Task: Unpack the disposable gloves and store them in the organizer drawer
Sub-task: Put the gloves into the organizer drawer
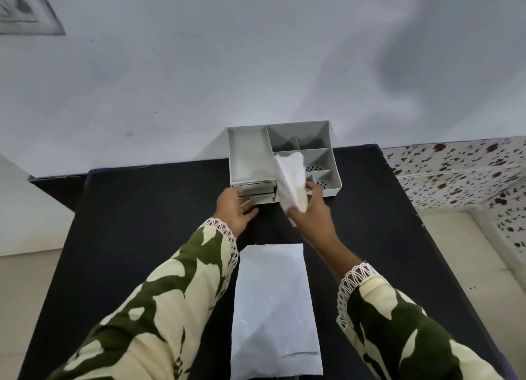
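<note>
Holding the gloves (290, 180) in my closed right grip (308, 206), left grip (237, 208) open at the drawer (256, 193); next I pull it out.

Readable text: none on any surface.
White pouch (274, 308), between the forearms: blank face, only a faint grey mark near its lower edge, not legible.
Organizer (327, 163), just beyond the hands: plain grey, no label.

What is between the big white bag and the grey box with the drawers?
In the head view, the two hands: the left hand at the drawer, the right hand holding gloves. Otherwise bare black table.
</note>
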